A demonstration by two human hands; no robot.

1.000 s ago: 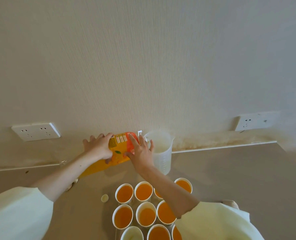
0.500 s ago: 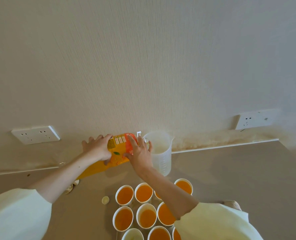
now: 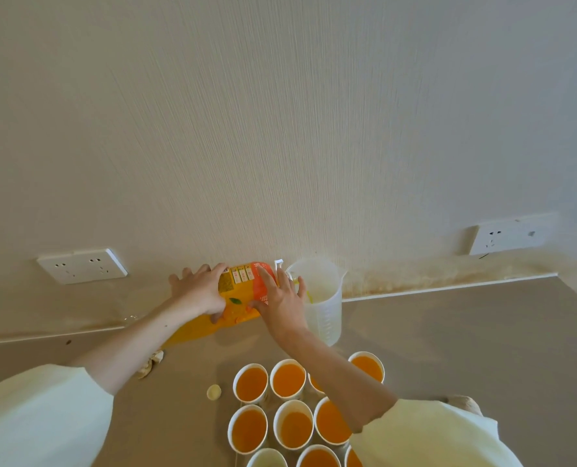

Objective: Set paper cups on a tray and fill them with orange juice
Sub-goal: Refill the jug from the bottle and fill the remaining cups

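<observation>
An orange juice bottle (image 3: 238, 296) is tipped on its side with its neck over a translucent measuring jug (image 3: 321, 298). My left hand (image 3: 197, 291) grips the bottle's middle from the left. My right hand (image 3: 282, 298) holds its neck end beside the jug, and a thin yellow stream runs into the jug. Several white paper cups (image 3: 287, 379) filled with orange juice stand close together at the bottom centre; one at the bottom edge (image 3: 267, 461) looks pale inside. My right forearm hides part of the cups. The tray under them is barely visible.
A small yellow bottle cap (image 3: 213, 391) lies left of the cups on the beige counter (image 3: 466, 348). Crumpled scraps (image 3: 150, 364) sit under my left forearm. The wall carries two sockets, one at the left (image 3: 81, 266) and one at the right (image 3: 509, 234).
The view has shifted slightly down. Both hands keep the bottle tipped at the jug, and a thin stream of juice now shows at the jug's rim.
</observation>
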